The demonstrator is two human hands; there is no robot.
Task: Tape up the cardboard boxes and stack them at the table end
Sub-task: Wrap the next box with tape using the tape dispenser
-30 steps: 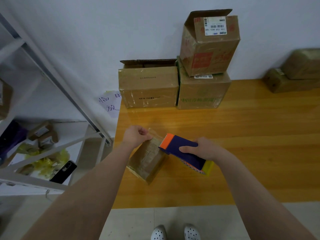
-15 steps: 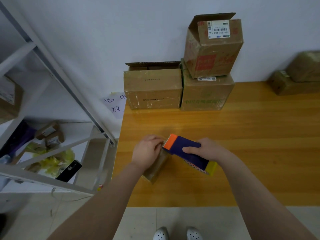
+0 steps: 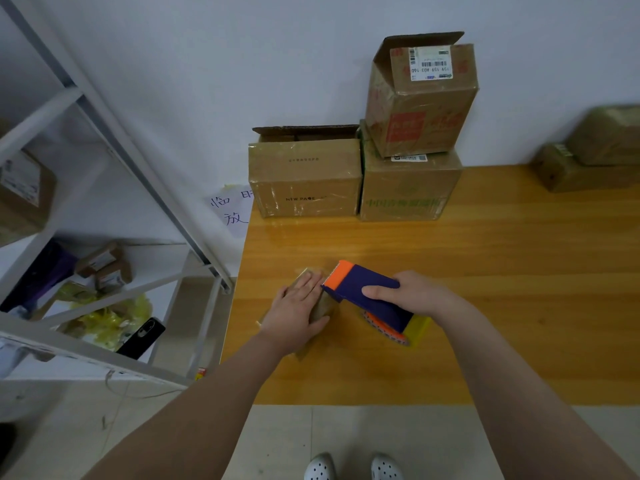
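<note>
**Caller:** What fills your feed, biggest first?

**Operator:** I see a glossy wooden table [image 3: 485, 271] across the centre and right of the frame. A white metal rack [image 3: 104, 140] takes up the left. At upper centre three cardboard boxes [image 3: 304, 178] stand against the wall. Two are side by side and touching, and the third sits on the right-hand one with a flap up.

**Caller:** And the hands?

**Operator:** Both are at lower centre. The right hand [image 3: 415, 294] curls round a navy and orange tape dispenser [image 3: 367, 296], whose orange end is just beside the left fingers. The small box [image 3: 320, 306] lies on the table near its left edge. It is mostly hidden under the left hand [image 3: 294, 313], which presses flat on it with fingers straight.
</note>
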